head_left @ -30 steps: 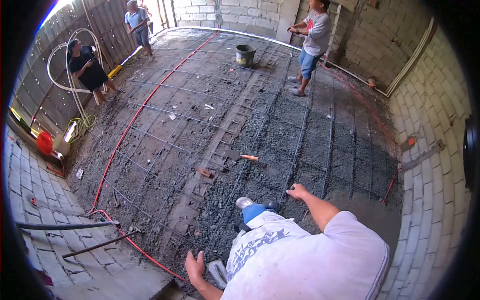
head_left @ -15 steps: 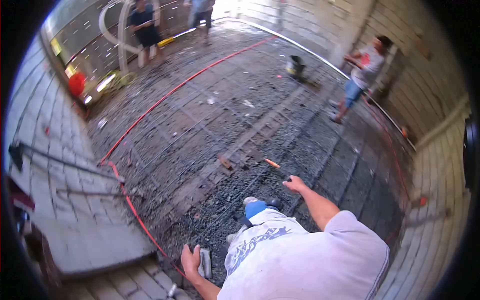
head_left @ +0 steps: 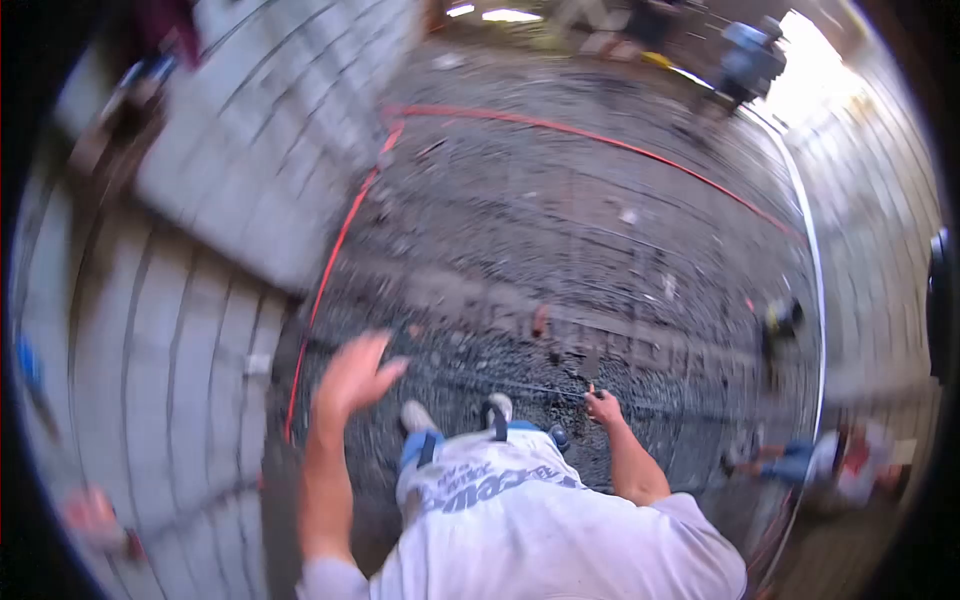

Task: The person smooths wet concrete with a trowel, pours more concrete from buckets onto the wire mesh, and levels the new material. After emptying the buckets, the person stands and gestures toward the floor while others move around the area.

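Observation:
My left hand (head_left: 352, 375) is raised over the dark gravel at the left of my body, thumb and fingers apart, holding nothing. Past my right side, my right hand (head_left: 603, 407) is closed around the handle of a trowel (head_left: 591, 372), whose blurred blade points forward over the gravel. Beneath both hands lies dark gravel (head_left: 470, 365) with thin bars across it. My shoes (head_left: 417, 416) stand on it, in front of my white shirt (head_left: 520, 510).
A red hose (head_left: 345, 230) runs along the left and across the far ground. A bucket (head_left: 782, 318) stands at the right, near a person (head_left: 850, 460). Two other people are at the back, one in light blue (head_left: 750, 65). Block walls (head_left: 880, 250) rise at the sides.
The view has swung left, so the scene is turned. My left hand has come up and forward. My right hand, which was reaching out near an orange handle, is now closed on the trowel.

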### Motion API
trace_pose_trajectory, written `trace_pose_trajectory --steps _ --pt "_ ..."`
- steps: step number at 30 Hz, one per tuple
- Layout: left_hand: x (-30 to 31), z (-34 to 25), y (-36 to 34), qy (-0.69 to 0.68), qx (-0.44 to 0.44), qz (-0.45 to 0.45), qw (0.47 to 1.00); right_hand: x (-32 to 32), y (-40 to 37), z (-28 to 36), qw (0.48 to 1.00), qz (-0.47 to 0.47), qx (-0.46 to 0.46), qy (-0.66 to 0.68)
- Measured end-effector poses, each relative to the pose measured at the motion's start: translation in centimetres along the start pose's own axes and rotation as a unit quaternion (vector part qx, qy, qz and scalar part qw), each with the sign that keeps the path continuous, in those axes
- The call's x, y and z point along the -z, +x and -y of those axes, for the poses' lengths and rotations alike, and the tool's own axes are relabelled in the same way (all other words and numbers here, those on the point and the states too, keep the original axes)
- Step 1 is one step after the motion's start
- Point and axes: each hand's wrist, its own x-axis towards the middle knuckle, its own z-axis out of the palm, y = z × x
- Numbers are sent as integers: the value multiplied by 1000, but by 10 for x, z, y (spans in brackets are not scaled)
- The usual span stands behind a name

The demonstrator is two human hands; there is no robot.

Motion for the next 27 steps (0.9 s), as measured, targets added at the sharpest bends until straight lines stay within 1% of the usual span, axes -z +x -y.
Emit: trace_pose_trajectory --steps 1,3,4,5,6,7,8,9,10,11,12,13,14,17,21,23,24,26,27 --pt "18 -17 11 26 -7 -7 1000 0 14 0 998 41 -25 46" --pt "59 -50 24 101 -64 -105 987 19 22 23 992 113 -19 52" --pt "82 -64 35 127 -22 -55 990 18 36 22 993 113 7 36" --pt "103 -81 38 154 -14 -76 985 20 42 28 991 117 15 57" --pt "116 -92 40 159 -33 -113 980 26 31 52 991 118 0 58" --pt "127 -105 39 163 -19 -118 979 29 23 72 991 115 -16 64" --pt "139 -120 39 179 -15 -105 978 21 39 65 991 120 -7 64" --pt "148 -135 39 196 -16 -92 976 11 70 37 989 133 34 46" --pt "153 -150 39 220 -35 -93 970 5 88 21 986 144 73 28" --pt "156 -164 35 245 -55 -94 963 2 90 24 986 143 80 34" --pt "160 -177 18 248 -56 -99 962 4 88 23 986 149 68 25" --pt "167 -184 -3 317 -160 -200 913 5 89 27 986 157 56 12" --pt "168 -192 -21 349 -174 -208 897 7 82 34 984 146 100 16" --pt "165 -213 -58 398 -142 -135 896 1 90 49 978 168 125 -4" --pt "159 -216 -73 405 -97 -85 905 -1 107 41 969 194 153 -26" --pt "158 -211 -77 401 -75 -73 910 -2 122 42 953 185 216 -102" --pt "158 -209 -78 399 -66 -66 912 2 115 56 952 186 215 -110" --pt "158 -202 -77 394 -46 -56 916 3 104 94 970 230 33 -68" --pt "159 -199 -73 386 -36 -53 920 5 103 104 973 218 26 -72"
